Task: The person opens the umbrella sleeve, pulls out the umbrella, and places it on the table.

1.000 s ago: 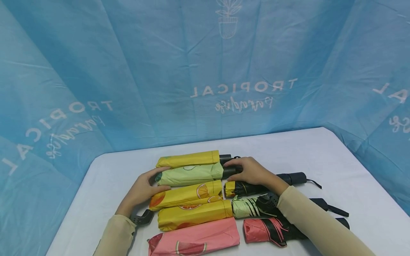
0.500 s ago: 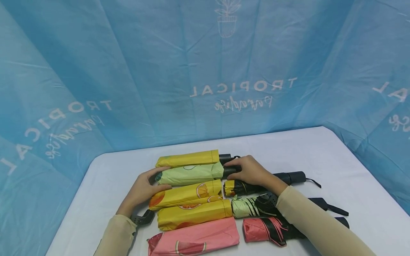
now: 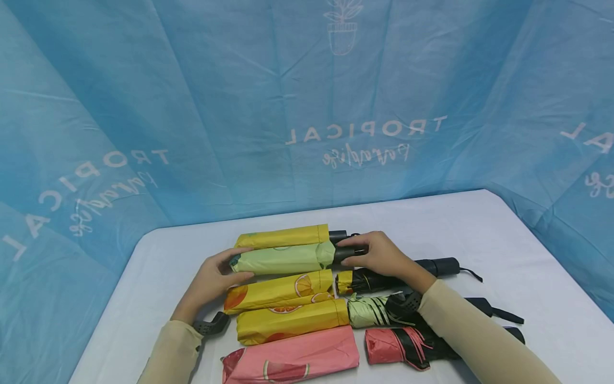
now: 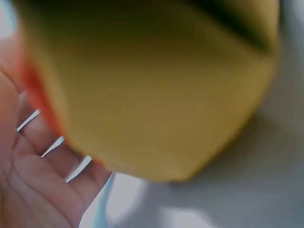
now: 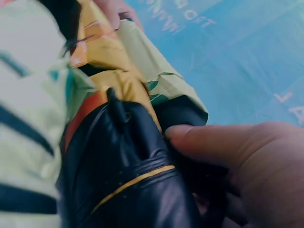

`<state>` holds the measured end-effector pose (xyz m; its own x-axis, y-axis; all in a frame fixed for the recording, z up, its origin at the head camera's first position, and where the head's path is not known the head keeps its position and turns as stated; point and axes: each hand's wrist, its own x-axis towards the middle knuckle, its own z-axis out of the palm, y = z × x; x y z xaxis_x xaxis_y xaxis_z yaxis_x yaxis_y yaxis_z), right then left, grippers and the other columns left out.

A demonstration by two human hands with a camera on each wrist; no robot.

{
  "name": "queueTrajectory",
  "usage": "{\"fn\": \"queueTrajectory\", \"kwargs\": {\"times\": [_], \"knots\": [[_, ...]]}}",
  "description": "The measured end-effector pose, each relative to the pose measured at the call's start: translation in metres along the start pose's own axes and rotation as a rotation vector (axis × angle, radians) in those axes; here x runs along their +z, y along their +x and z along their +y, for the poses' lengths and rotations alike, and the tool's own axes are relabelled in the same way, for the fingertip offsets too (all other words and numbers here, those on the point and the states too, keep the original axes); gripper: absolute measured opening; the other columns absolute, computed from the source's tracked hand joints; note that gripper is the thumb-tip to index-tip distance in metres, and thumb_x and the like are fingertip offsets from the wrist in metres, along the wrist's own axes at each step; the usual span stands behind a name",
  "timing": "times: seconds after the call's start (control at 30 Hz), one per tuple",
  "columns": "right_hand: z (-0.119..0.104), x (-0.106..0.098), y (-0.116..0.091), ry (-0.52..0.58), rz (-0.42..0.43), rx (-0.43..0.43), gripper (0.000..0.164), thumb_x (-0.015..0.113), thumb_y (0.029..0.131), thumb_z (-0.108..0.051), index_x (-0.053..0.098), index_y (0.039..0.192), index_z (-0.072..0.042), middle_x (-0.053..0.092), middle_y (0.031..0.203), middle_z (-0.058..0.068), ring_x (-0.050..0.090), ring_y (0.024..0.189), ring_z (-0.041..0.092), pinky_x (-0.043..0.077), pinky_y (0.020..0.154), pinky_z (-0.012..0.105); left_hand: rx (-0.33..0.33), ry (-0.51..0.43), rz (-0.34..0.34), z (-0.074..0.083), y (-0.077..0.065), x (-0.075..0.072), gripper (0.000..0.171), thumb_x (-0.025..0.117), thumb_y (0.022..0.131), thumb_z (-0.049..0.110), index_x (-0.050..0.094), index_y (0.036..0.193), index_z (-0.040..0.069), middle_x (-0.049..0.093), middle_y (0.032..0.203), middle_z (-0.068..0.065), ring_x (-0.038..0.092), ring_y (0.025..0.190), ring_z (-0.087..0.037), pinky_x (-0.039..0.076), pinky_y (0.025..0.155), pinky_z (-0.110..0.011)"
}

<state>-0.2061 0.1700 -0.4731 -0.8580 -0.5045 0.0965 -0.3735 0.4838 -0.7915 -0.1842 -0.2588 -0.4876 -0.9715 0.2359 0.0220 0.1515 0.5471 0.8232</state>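
A folded umbrella in a light green sleeve (image 3: pixel 285 260) lies across the table in the head view, second from the back. My left hand (image 3: pixel 211 274) holds its left end, with fingers along the far edge and thumb along the near edge. At the other end, my right hand (image 3: pixel 376 254) grips the black handle (image 3: pixel 344 254) between thumb and fingers. In the right wrist view the thumb (image 5: pixel 209 142) presses on the dark handle; the other fingers are mostly hidden. A blurred yellow sleeve end (image 4: pixel 156 104) fills much of the left wrist view, beside the open-looking palm.
A yellow-sleeved umbrella (image 3: pixel 283 237) lies just behind. Nearer are two yellow orange-print sleeves (image 3: pixel 278 290) and a pink watermelon-print sleeve (image 3: pixel 292 357). Under my right forearm lie unsleeved folded umbrellas: yellow-black (image 3: pixel 369 281), green-black (image 3: pixel 369 310) and pink-black (image 3: pixel 384 345). Blue curtains enclose the white table (image 3: pixel 479 229).
The green-sleeved umbrella has shifted slightly toward the back of the table. My left thumb has moved from the yellow sleeve to the green one's near edge; my right hand keeps hold of the handle.
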Motion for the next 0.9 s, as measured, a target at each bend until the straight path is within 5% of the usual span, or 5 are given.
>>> {"fn": "queueTrajectory", "kwargs": {"times": [0.13,0.23,0.53,0.7,0.9], "knots": [[-0.002,-0.003,0.0,0.168,0.03,0.016,0.041,0.081,0.088,-0.041,0.073,0.126,-0.031,0.072,0.119,-0.007,0.064,0.074,0.014,0.052,0.064,0.034,0.021,-0.021,0.018,0.005,-0.002,-0.003,0.059,0.083,0.086,0.043,0.063,0.139,0.029,0.06,0.139,-0.001,0.06,0.115,-0.02,0.054,0.095,-0.034],[-0.005,-0.004,-0.001,0.257,0.052,0.031,0.04,0.081,0.088,-0.04,0.073,0.126,-0.031,0.069,0.128,-0.005,0.069,0.099,0.02,0.056,0.074,0.039,0.031,-0.055,0.023,0.008,-0.003,-0.005,0.054,0.081,0.09,0.036,0.062,0.14,0.027,0.06,0.136,-0.003,0.061,0.108,-0.02,0.055,0.086,-0.026],[-0.009,-0.004,-0.005,0.321,0.077,0.048,0.04,0.08,0.089,-0.041,0.072,0.128,-0.032,0.066,0.134,-0.004,0.068,0.104,0.023,0.058,0.082,0.043,0.057,-0.276,0.027,0.014,-0.005,-0.005,0.048,0.075,0.096,0.019,0.061,0.142,0.016,0.055,0.133,-0.009,0.06,0.085,-0.019,0.058,0.075,-0.028],[-0.01,-0.004,-0.008,0.342,0.091,0.04,0.04,0.079,0.091,-0.037,0.071,0.129,-0.031,0.066,0.134,-0.004,0.067,0.109,0.022,0.059,0.086,0.043,0.093,-0.399,0.012,0.019,-0.006,-0.003,0.049,0.073,0.096,0.008,0.058,0.143,0.006,0.052,0.136,-0.013,0.068,0.091,-0.019,0.06,0.085,-0.038],[-0.011,-0.005,-0.011,0.369,0.12,0.009,0.038,0.078,0.093,-0.032,0.071,0.13,-0.028,0.066,0.135,-0.004,0.065,0.116,0.021,0.059,0.089,0.04,0.089,-0.432,0.013,0.028,-0.007,-0.002,0.05,0.073,0.095,0.007,0.058,0.143,0.006,0.053,0.136,-0.014,0.068,0.095,-0.017,0.06,0.087,-0.038]]}}
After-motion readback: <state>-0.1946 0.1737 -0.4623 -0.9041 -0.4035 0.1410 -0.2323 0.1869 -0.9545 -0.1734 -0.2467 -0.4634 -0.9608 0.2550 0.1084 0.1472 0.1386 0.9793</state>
